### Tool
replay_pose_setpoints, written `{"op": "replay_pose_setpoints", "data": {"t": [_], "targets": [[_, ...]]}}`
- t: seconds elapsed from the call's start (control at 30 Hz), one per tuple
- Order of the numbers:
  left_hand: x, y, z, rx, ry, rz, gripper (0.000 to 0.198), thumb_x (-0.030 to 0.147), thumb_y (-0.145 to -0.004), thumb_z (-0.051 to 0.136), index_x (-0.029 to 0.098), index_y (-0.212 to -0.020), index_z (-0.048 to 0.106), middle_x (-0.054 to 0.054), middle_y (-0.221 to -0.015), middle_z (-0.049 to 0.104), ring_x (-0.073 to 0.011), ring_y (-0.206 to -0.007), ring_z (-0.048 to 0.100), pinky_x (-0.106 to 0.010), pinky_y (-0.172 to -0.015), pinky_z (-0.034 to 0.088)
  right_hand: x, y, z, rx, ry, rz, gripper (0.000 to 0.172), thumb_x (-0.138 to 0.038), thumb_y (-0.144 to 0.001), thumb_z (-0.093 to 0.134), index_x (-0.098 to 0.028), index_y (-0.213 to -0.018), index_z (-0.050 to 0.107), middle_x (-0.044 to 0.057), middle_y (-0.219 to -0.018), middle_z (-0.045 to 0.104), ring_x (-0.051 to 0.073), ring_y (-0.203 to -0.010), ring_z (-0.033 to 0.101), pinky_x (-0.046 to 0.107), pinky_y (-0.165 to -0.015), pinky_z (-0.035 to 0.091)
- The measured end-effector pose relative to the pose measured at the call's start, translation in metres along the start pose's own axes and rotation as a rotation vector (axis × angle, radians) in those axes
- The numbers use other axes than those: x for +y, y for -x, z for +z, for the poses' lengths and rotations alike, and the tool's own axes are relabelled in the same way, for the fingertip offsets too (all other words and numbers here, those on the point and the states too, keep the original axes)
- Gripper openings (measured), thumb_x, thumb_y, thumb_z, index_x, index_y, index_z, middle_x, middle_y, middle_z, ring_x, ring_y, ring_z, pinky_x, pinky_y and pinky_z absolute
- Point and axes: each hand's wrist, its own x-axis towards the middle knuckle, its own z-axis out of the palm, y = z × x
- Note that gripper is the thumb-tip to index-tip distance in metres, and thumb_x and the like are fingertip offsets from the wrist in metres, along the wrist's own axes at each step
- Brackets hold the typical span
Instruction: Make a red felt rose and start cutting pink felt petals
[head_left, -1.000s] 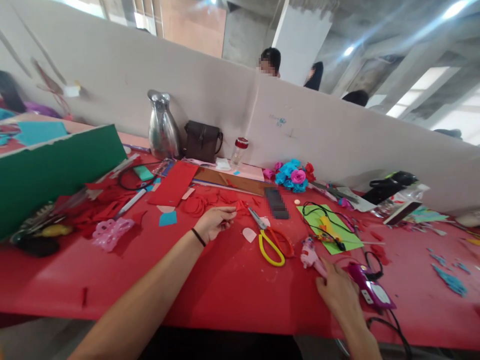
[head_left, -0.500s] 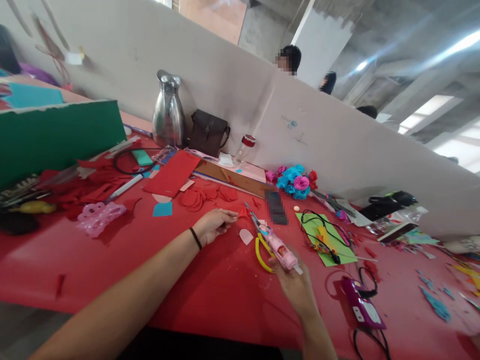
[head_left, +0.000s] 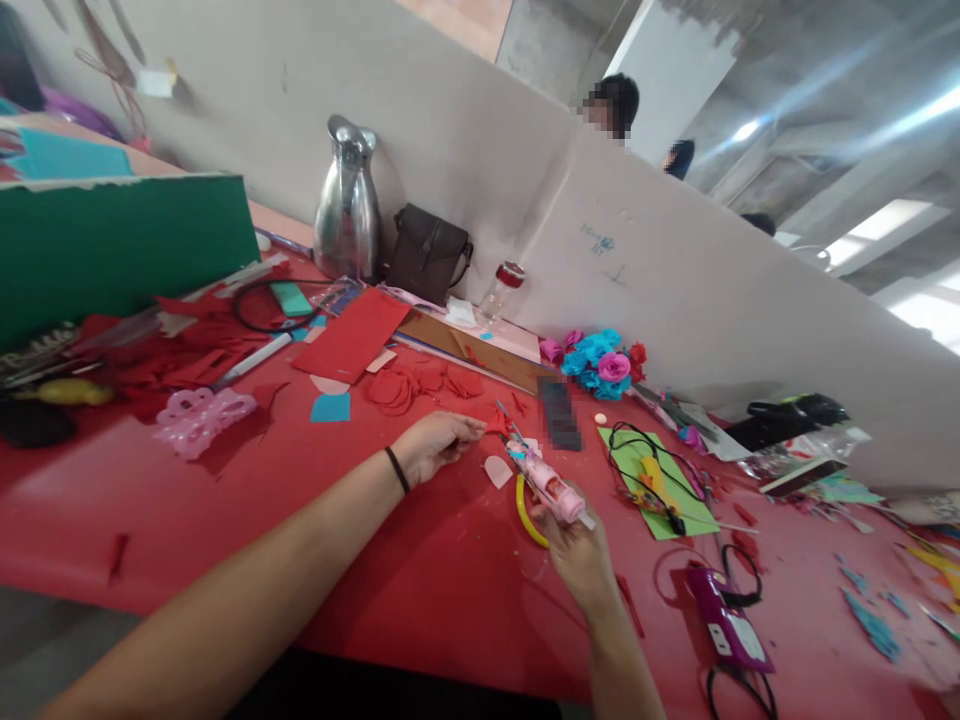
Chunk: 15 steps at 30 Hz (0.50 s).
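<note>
My left hand [head_left: 437, 446] pinches a small piece of red paper [head_left: 496, 420] between thumb and fingertips, a little above the table. My right hand [head_left: 577, 555] grips yellow-handled scissors [head_left: 529, 512], whose blades point up and left, against the red piece. Along the scissors lies a pink tube-shaped object [head_left: 556, 488] with a pale stick poking out of its near end; its kind is unclear. The right fingers are partly hidden behind it. Beside the blades lies a pale pink petal-shaped cutout [head_left: 497, 471]. Round red cutouts [head_left: 391, 391] lie just beyond my left hand.
On the red table [head_left: 315, 540], a bunch of paper flowers [head_left: 600, 363], a phone [head_left: 559, 412] and green paper [head_left: 652, 505] under black cord lie ahead and right. A purple box [head_left: 727, 618] sits nearer. A steel jug [head_left: 347, 205] and glass bottle [head_left: 501, 293] stand by the partition.
The scissors' yellow handles have drawn together, with less of them showing. Their blades are now against the red piece. The view has shifted slightly; my left hand keeps its pinch.
</note>
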Motion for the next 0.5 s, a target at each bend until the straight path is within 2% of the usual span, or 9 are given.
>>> {"op": "replay_pose_setpoints", "data": {"t": [0.33, 0.5], "targets": [[-0.0034, -0.0038, -0.0018, -0.015, 0.009, 0.023, 0.01, 0.006, -0.057, 0.063, 0.011, -0.064, 0.066, 0.002, -0.053, 0.053, -0.0059, -0.047, 0.035, -0.022, -0.046, 0.019, -0.0034, -0.0024, -0.0007, 0.027, 0.025, -0.035, 0.034, -0.052, -0.08, 0.059, -0.019, -0.077, 0.057, 0.002, -0.07, 0.058, 0.016, -0.062, 0.057, 0.026, -0.057, 0.048], [-0.0045, -0.0052, -0.0033, -0.032, 0.012, 0.028, 0.011, 0.008, -0.056, 0.065, 0.011, -0.066, 0.068, 0.003, -0.052, 0.052, -0.006, -0.047, 0.034, -0.023, -0.046, 0.019, -0.0046, -0.0029, -0.0018, 0.021, 0.075, -0.058, 0.033, -0.052, -0.082, 0.057, -0.019, -0.08, 0.057, 0.003, -0.073, 0.059, 0.017, -0.065, 0.057, 0.027, -0.06, 0.048]]}}
